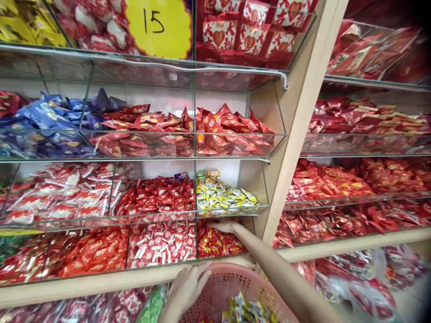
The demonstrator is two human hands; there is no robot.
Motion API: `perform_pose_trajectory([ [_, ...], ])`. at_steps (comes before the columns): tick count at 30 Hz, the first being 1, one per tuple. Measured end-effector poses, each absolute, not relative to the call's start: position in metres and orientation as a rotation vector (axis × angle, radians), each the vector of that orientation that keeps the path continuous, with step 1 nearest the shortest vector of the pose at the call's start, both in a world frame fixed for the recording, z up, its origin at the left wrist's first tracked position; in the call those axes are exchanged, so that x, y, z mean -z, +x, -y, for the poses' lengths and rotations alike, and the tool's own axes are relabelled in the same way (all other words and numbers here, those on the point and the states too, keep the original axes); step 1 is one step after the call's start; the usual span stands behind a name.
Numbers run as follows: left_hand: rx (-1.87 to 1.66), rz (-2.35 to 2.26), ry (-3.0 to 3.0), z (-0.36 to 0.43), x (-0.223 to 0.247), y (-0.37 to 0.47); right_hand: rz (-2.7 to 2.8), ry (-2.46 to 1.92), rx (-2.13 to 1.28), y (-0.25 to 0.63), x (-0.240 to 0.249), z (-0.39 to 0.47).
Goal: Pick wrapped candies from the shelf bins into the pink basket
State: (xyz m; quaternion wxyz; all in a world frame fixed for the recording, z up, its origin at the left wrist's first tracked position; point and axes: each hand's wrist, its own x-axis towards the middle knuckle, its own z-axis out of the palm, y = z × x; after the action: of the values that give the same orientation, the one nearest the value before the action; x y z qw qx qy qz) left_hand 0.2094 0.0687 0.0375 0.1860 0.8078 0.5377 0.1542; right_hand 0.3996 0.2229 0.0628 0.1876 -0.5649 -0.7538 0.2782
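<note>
My right hand [224, 226] reaches into the bottom compartment at the centre, over red and yellow wrapped candies [218, 242]; its fingertips are partly lost among them and the shelf glass. Below, my left hand [190, 285] is on the rim of a pink perforated basket [232, 269], its fingers over the edge. Yellow and white wrapped candies [247, 309] lie inside the basket, with a bit of red beside them. The same kind of yellow and white candies [222, 197] fills the compartment just above my right hand.
Glass-fronted shelves hold red, blue and white packets. A wooden divider [292, 130] stands right of centre. Along the bottom runs a wooden shelf edge [101, 284], with bagged goods below it. A yellow price sign [160, 27] marked 15 hangs at the top.
</note>
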Motion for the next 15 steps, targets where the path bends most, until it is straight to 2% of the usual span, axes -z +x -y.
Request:
perform_pose_trajectory([
  [9, -0.417, -1.552, 2.296, -0.069, -0.037, 0.209, 2.293, -1.367, -0.722, 0.409, -0.069, -0.188],
  [15, -0.431, -1.547, 2.292, -0.071, -0.033, 0.208, 2.308, -1.287, -0.552, 0.416, -0.066, -0.161],
])
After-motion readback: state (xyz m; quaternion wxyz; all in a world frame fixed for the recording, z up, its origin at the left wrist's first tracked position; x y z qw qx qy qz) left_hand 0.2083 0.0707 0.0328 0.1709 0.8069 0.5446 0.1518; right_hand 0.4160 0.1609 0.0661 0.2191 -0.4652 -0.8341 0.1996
